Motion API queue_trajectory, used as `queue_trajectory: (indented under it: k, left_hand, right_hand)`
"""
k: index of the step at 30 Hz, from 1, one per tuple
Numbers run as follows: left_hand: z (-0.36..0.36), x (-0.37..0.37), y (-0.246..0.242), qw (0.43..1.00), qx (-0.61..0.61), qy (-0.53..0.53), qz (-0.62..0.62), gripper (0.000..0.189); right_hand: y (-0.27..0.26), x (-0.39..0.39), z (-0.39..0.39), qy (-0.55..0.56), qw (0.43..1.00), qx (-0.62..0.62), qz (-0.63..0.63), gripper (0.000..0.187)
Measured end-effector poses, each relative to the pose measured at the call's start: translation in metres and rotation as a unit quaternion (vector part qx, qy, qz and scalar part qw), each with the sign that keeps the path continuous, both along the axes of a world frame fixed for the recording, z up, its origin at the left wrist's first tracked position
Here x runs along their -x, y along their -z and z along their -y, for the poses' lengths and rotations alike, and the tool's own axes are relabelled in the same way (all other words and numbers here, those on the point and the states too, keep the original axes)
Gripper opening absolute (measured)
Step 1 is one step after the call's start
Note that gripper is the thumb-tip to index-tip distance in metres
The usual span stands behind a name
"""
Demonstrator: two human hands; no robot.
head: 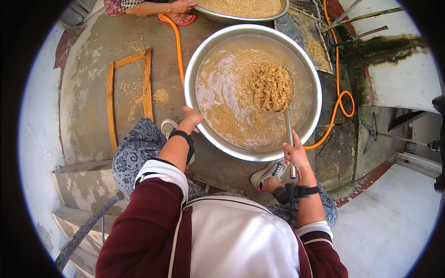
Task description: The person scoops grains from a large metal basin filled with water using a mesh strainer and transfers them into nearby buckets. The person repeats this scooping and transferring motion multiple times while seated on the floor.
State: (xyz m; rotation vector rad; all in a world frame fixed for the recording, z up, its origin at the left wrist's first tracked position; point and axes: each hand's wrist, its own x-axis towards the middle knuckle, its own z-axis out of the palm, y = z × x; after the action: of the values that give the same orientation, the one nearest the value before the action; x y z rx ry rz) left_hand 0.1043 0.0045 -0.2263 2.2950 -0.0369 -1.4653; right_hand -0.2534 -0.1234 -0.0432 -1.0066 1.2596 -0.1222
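Note:
A wide round metal basin (pixel 191 78) stands before me, filled with cloudy water and husked-looking grain (pixel 226 121) that floats and lies in it. My left hand (pixel 191 119) grips the basin's near-left rim, its thumb over the edge. In my right hand (pixel 296 153), at the near-right rim, is the metal handle of a long-handled strainer or ladle (pixel 289 125). A heap of wet grain (pixel 273 88) fills its round bowl, which sits over the right half of the basin; the heap hides most of the bowl.
Beyond stands a second metal basin (pixel 240 15) of grain, with another person's hand (pixel 183 6) at its rim. An orange hose (pixel 178 41) runs behind my basin and loops at right (pixel 344 104). A wooden frame (pixel 147 83) lies left; concrete steps (pixel 87 180) descend near-left.

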Motion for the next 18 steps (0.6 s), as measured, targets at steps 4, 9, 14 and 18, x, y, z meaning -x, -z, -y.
queue_trajectory:
  k: [4,9,14,18]
  left_hand:
    - [0.0,-0.002,-0.003,0.999,0.024,-0.004,-0.037,0.073]
    - [0.003,0.001,-0.008,1.0,0.01,-0.007,-0.015,0.068]
    - [0.008,0.002,-0.005,1.0,-0.003,0.004,0.0,0.067]
    - [0.006,0.002,-0.004,1.0,-0.007,0.002,0.0,0.065]
  right_hand:
    - [0.004,0.011,0.0,-0.163,0.917,0.301,-0.206,0.077]
    - [-0.001,-0.021,0.029,-0.253,0.804,0.44,-0.311,0.082]
    - [0.016,-0.11,0.077,-0.354,0.726,0.465,-0.362,0.077]
    - [0.04,-0.121,0.059,-0.431,0.694,0.431,-0.383,0.081]
